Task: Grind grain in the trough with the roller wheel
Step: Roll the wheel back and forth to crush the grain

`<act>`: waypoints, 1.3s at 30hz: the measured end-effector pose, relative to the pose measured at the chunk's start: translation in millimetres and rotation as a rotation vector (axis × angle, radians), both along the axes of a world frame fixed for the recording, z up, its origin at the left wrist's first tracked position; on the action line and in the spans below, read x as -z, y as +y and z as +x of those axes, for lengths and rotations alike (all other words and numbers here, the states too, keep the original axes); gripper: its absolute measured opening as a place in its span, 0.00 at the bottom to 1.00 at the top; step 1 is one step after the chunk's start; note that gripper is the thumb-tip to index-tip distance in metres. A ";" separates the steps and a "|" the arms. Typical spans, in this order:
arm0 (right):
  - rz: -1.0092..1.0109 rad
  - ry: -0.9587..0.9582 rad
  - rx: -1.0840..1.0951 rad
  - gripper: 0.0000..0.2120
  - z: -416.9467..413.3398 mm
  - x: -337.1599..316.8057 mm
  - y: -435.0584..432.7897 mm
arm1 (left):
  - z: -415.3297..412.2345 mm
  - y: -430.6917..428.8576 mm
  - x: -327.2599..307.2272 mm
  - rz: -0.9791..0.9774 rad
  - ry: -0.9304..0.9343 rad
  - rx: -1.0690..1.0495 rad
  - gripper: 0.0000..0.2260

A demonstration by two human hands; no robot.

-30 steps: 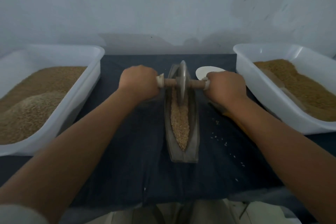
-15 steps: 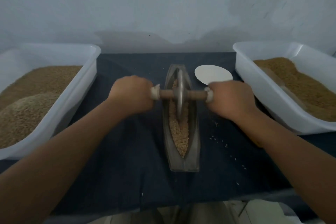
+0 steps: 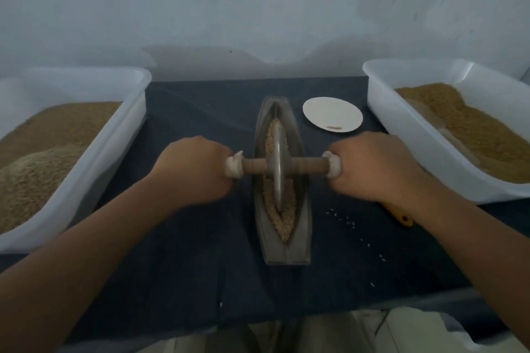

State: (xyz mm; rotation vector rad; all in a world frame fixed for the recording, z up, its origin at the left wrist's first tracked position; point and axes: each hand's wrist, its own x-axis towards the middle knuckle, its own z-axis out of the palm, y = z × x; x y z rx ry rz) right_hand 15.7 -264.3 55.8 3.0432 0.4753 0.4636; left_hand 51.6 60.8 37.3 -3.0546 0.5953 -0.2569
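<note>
A narrow boat-shaped metal trough (image 3: 301, 238) lies lengthwise on the dark cloth, with brown grain (image 3: 284, 223) along its groove. The metal roller wheel (image 3: 277, 169) stands upright in the groove near the trough's middle, on a wooden axle (image 3: 307, 167) that crosses it. My left hand (image 3: 192, 172) grips the axle's left end and my right hand (image 3: 370, 166) grips its right end. White caps show at both ends beside my fists.
A white tub (image 3: 94, 157) of grain stands at the left, another white tub (image 3: 413, 135) of grain at the right. A small white dish (image 3: 332, 116) lies beyond my right hand. A yellow handle (image 3: 401, 218) pokes out under my right wrist. Loose grains (image 3: 347, 219) dot the cloth.
Both hands have pulled the wheel toward me along the trough, from its far end to about its middle. More of the white dish now shows.
</note>
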 end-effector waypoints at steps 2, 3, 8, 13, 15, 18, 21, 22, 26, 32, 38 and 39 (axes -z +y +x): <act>-0.034 -0.068 0.071 0.17 37.4 0.0 9.7 | 30.0 -12.1 -0.6 -0.011 0.017 -0.068 0.12; -0.042 -0.053 0.127 0.16 58.3 -2.6 12.1 | 47.5 -19.6 -4.5 -0.017 0.002 -0.099 0.13; -0.065 0.037 0.242 0.11 89.3 -7.5 11.9 | 73.5 -36.7 -29.8 -0.020 0.038 -0.115 0.16; 0.020 0.142 0.069 0.20 9.6 -8.6 -0.8 | -3.5 -0.6 -10.2 -0.001 0.051 0.035 0.12; -0.008 0.183 0.022 0.21 -7.1 -9.4 -4.1 | -18.6 7.4 -4.7 -0.007 0.013 0.054 0.14; -0.060 0.135 0.086 0.17 11.5 -7.3 5.8 | -1.8 -4.9 -5.4 0.022 0.062 -0.015 0.12; -0.052 0.074 0.215 0.13 58.5 -8.1 19.0 | 45.7 -27.3 -20.7 0.026 0.060 -0.131 0.11; -0.053 0.072 0.254 0.11 71.2 -8.5 20.8 | 59.4 -33.0 -26.8 0.033 0.042 -0.147 0.11; -0.028 0.160 0.285 0.10 69.0 -6.3 18.1 | 63.9 -39.4 -39.9 0.067 0.049 -0.071 0.13; -0.036 0.010 -0.020 0.15 -13.2 -10.8 1.0 | -17.6 1.6 -8.5 -0.004 0.166 0.030 0.10; -0.074 0.047 0.158 0.14 60.8 -5.7 9.4 | 34.6 -25.7 -11.0 0.012 0.035 -0.130 0.12; -0.095 0.036 0.202 0.11 77.0 -5.9 11.4 | 50.6 -31.7 -17.4 0.007 0.036 -0.162 0.12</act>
